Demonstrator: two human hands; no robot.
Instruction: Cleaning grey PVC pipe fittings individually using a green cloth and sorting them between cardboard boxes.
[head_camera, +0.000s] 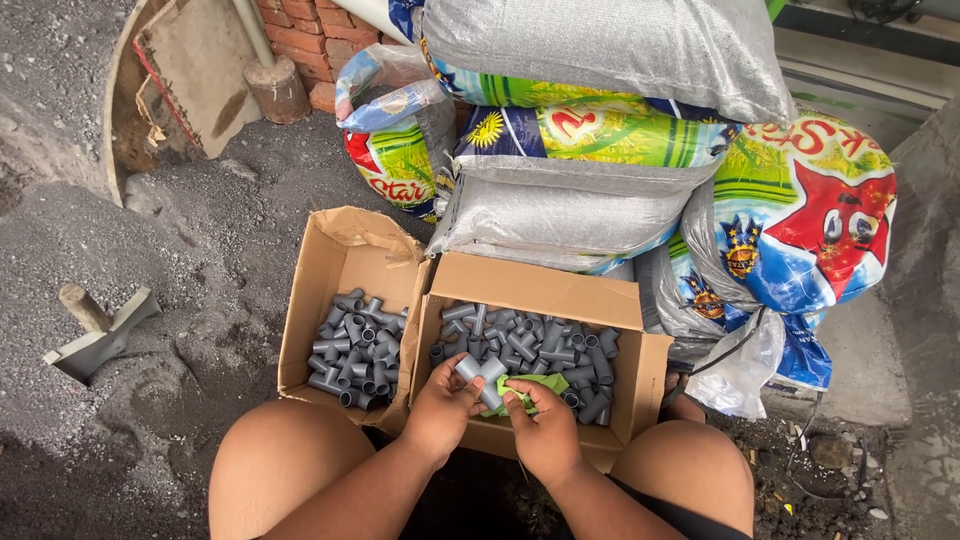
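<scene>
Over the right-hand cardboard box (620, 375), the left hand (443, 412) gripped a grey pipe tee fitting (481, 376) and the right hand (545, 428) pinched a green cloth (530, 386) against it; the fitting appeared light, rigid, smooth, best held by its barrel

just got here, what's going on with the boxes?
A seated person holds a grey pipe tee in the left hand over the right box. The right hand grips a green cloth against it. Both boxes hold grey pipe fittings; the left box sits beside it, with sacks stacked behind.
</scene>
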